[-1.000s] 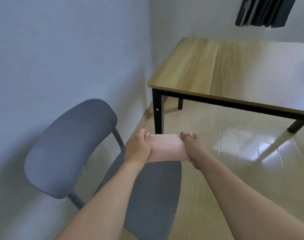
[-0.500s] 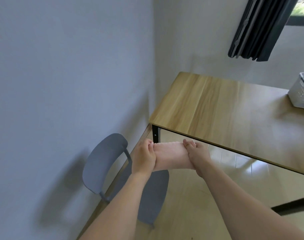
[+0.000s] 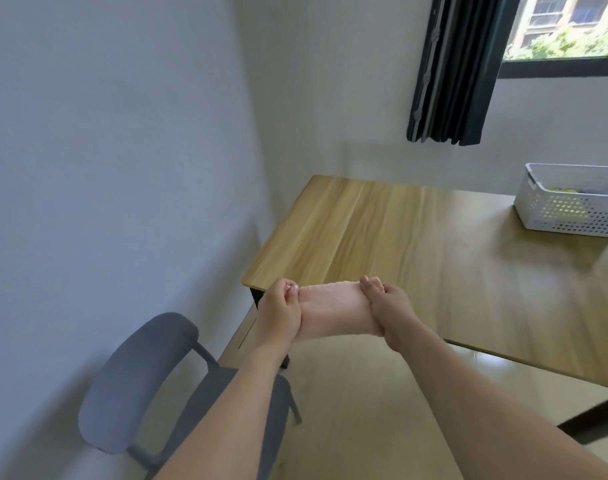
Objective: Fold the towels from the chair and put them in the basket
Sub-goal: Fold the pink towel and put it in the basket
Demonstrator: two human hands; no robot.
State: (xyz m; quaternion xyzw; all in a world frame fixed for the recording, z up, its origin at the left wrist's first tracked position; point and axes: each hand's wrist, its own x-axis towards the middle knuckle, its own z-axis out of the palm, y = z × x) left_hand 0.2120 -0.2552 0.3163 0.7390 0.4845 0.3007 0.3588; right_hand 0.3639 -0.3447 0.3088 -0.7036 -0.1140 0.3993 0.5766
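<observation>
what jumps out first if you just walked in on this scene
Two bare hands, the left hand and the right hand, hold a folded pale pink towel stretched between them at centre frame, over the near corner of the wooden table. Next comes the white perforated basket at the table's far right, with something yellowish inside. A grey chair stands by the wall at lower left.

No readable text, label, brand, number or sign shows anywhere; nothing can be made out on any surface.
</observation>
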